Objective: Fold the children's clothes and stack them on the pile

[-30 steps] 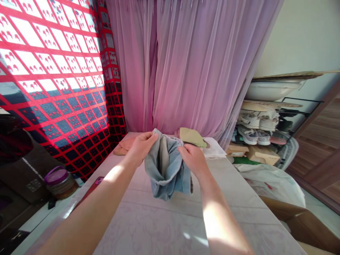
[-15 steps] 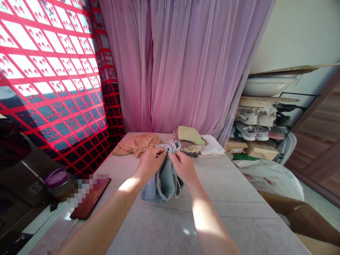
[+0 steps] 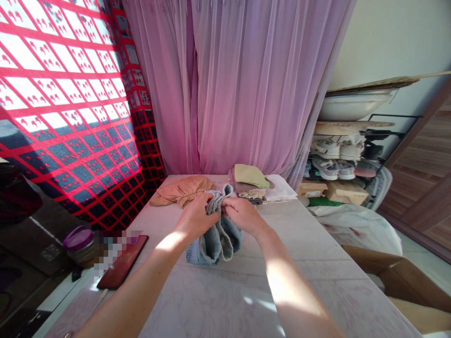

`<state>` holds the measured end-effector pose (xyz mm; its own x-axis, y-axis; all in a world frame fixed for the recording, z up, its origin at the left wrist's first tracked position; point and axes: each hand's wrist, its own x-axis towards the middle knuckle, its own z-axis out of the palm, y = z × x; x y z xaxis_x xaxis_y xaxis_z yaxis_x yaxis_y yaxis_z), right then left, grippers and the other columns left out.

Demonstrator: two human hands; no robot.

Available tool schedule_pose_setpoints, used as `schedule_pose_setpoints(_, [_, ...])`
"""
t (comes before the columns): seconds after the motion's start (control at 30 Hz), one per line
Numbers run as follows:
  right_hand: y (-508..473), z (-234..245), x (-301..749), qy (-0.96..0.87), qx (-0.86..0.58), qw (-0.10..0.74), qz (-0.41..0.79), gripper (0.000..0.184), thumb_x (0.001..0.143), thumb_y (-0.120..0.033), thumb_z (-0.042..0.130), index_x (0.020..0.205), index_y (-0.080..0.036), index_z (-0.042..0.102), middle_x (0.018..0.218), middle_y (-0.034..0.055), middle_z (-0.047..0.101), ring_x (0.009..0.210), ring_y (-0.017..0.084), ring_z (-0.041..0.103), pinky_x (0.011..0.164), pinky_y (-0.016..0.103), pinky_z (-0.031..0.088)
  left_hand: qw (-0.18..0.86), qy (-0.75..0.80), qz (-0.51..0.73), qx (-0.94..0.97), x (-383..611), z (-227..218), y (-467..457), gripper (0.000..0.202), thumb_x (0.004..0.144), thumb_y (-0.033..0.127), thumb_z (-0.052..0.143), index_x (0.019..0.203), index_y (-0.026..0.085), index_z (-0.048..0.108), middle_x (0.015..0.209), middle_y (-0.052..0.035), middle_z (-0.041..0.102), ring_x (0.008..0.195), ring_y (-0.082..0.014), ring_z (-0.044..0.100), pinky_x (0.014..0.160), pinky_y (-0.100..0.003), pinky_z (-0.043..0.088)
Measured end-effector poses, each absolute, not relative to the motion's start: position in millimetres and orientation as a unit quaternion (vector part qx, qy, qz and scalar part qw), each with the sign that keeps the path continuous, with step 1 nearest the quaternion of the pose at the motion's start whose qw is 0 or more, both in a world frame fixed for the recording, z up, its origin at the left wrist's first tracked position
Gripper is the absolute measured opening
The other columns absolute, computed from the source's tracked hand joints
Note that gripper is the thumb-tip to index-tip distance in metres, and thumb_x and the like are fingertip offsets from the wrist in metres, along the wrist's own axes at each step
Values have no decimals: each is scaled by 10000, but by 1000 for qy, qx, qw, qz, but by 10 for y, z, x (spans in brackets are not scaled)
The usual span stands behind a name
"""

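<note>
Pinching a bunched light-blue denim garment point(image 3: 220, 246) with closed fingers point(image 3: 211, 201), the left hand point(image 3: 194, 217) and right hand point(image 3: 241, 215) are gathering its folds on the bench point(image 3: 207, 305). Its long axis is lying along the bench, the narrow, wrinkled end pointing away from the person.

A tan garment point(image 3: 181, 191) is lying just beyond your left grip point(image 3: 195, 217), while an olive cloth point(image 3: 249, 176) and a white cloth point(image 3: 280, 190) are sitting beyond your right grip point(image 3: 243, 216). A red-cased phone point(image 3: 123, 262) is lying on the bench point(image 3: 310, 263) well left of your grips, and shoes point(image 3: 326, 169) are sitting on a rack far right.
</note>
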<state>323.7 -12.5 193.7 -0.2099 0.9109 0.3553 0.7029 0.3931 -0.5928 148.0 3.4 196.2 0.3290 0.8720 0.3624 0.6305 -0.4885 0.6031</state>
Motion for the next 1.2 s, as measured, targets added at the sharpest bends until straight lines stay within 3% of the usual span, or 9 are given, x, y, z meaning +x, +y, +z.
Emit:
schedule_pose_setpoints(0.1, [-51,2071,3327,-774,-535,332,60,220,718,-119,500,851,-207,651,900,26,647,824,176,580,752,277,410,208,466,319,799,1451,2056,85,372,688,138,533,1026,235,652,914,0,713,852,-190,643,784,-308,482])
schedule_pose_setpoints(0.3, [94,2052,3196,-815,-474,333,-7,419,735,-139,524,1143,-207,588,1195,72,595,1107,210,526,940,343,397,187,479,310,799,1467,2144,189,379,712,152,504,1050,214,666,936,-21,724,903,-215,657,838,-338,494])
schedule_pose_setpoints(0.47, [144,1911,3129,-853,-429,297,-23,638,722,-166,556,1351,-237,479,1471,80,426,1368,277,316,1088,496,240,166,424,317,832,1438,2043,177,437,697,98,462,1063,228,663,1092,-18,708,1083,-214,613,971,-353,449])
schedule_pose_setpoints(0.57, [158,1977,3169,-878,-403,256,-25,472,729,-207,568,1199,-235,596,1323,75,574,1321,284,384,1088,522,202,185,421,305,834,1399,2026,135,426,691,90,462,1056,230,632,1054,-12,710,1052,-206,621,954,-355,459])
schedule_pose_setpoints(0.7, [196,2175,3238,-874,-449,182,-37,162,809,-271,525,839,-195,665,915,67,703,961,236,603,1000,414,304,171,469,301,812,1287,2029,1,471,669,115,496,1127,220,534,1019,-21,691,964,-216,642,857,-368,506])
schedule_pose_setpoints(0.8, [215,2359,3290,-832,-526,166,-57,225,870,-290,454,934,-192,646,896,72,706,840,220,618,797,316,371,105,458,305,828,1126,2012,-100,562,655,90,473,1194,246,503,1194,-42,623,1062,-223,608,904,-386,500])
schedule_pose_setpoints(0.9, [236,2559,3338,-802,-563,181,-81,270,892,-305,419,1050,-213,618,942,65,710,832,221,621,664,286,330,40,431,330,839,938,1993,-119,488,728,91,433,1170,268,541,1365,-63,499,1192,-230,546,951,-401,487])
schedule_pose_setpoints(1.03, [291,2779,3404,-806,-550,193,-101,264,876,-310,435,1045,-234,624,887,41,710,778,211,612,608,280,281,31,399,349,847,767,1960,-7,314,856,297,515,1164,273,571,1421,-91,435,1309,-269,452,968,-430,493])
schedule_pose_setpoints(1.2, [307,2897,3495,-826,-518,203,-83,245,858,-299,453,1008,-240,639,833,11,697,720,180,586,603,260,284,10,385,347,855,790,1853,172,568,738,455,718,1240,256,542,1468,-145,363,1366,-334,370,1023,-509,450])
